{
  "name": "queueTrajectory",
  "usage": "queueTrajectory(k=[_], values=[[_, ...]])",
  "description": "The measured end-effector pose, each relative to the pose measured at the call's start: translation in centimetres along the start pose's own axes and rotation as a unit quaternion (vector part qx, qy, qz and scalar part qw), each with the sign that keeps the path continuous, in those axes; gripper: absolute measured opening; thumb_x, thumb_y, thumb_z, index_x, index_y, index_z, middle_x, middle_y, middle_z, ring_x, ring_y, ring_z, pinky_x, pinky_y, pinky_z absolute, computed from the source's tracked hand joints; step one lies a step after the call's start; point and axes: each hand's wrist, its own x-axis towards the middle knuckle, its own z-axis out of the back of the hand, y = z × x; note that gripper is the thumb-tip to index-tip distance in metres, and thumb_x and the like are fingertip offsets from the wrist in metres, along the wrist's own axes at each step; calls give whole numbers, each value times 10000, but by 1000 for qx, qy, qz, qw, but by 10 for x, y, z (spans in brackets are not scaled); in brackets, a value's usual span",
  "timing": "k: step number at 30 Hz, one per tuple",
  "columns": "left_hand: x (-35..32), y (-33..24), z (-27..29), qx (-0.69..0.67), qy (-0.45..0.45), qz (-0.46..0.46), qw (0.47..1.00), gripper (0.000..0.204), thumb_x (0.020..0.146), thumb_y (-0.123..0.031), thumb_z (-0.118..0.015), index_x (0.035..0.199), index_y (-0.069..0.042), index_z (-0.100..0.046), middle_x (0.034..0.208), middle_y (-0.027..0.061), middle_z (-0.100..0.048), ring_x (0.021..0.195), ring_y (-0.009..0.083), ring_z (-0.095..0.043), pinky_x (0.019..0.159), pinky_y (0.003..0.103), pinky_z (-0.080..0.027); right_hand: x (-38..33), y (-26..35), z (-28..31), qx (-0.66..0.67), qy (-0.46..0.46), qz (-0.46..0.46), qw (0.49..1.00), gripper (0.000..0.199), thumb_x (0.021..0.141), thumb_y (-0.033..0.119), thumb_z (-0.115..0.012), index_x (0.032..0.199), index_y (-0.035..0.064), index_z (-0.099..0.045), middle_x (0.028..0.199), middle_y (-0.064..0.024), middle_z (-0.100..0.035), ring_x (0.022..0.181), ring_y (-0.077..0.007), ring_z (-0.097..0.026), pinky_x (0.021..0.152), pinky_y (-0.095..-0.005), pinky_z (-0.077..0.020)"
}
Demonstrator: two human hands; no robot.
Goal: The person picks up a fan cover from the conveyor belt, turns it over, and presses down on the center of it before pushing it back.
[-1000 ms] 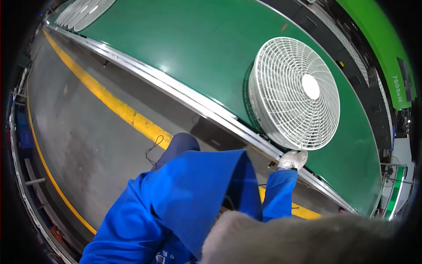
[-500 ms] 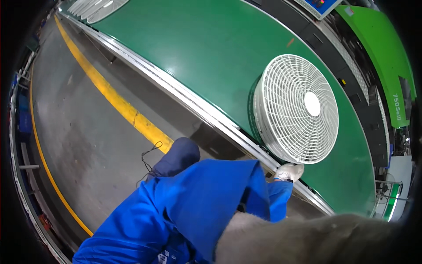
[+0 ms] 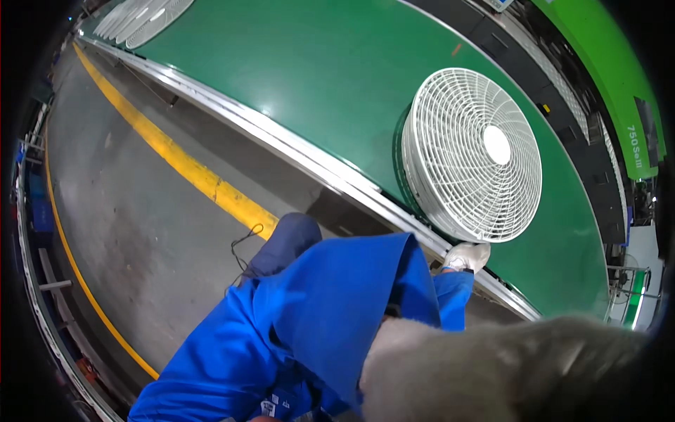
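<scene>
A round white fan guard (image 3: 498, 145), a wire grille with a solid disc at its centre, lies on the green conveyor belt (image 3: 302, 77). Its deep side suggests a stack of several guards, but I cannot tell for sure. At the guard's near rim my right hand (image 3: 467, 257), in a white glove, rests on the belt's edge and seems to touch the rim; its fingers are too bunched to read. My left arm in a blue sleeve crosses in front of me. Close up at the lower right, my left hand (image 3: 485, 369) is gloved and blurred, its fingers indistinct.
More white guards (image 3: 144, 21) lie at the belt's far left end. A pale metal rail (image 3: 281, 144) edges the belt. Beyond it stands a bright green machine (image 3: 598, 63). A yellow line (image 3: 183, 162) runs along the grey floor, with a thin dark cord (image 3: 242, 253) near my leg.
The view has shifted slightly, so the guard and my right hand sit higher in the picture. My right hand keeps its place at the rim. My left hand stays close up, still blurred.
</scene>
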Motion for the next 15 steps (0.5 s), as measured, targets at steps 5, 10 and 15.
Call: queueTrajectory(k=[5, 10, 15], values=[[-15, -9, -12, -37, -12, 40, 998, 369, 1025, -112, -557, 1317, 110, -602, 1191, 248, -689, 1113, 304, -685, 932, 379, -564, -4, 16, -31, 208, 32, -131, 969, 347, 1011, 167, -479, 1183, -55, -683, 1174, -187, -727, 942, -283, -689, 887, -332, -537], [-57, -27, -26, -108, -62, 95, 988, 374, 1026, -126, -562, 1321, 102, -596, 1196, 240, -685, 1111, 298, -679, 931, 377, -560, -73, -35, -62, 176, 87, -106, 975, 330, 978, 150, -504, 1176, -41, -687, 1173, -199, -725, 975, -307, -689, 878, -348, -540], [-69, -33, -29, -195, -75, 152, 966, 380, 1028, -140, -567, 1326, 94, -591, 1202, 232, -681, 1110, 292, -674, 931, 376, -556, -42, 6, -61, 136, 113, -59, 983, 319, 945, 133, -529, 1169, -27, -690, 1172, -211, -724, 1008, -332, -688, 868, -364, -543]])
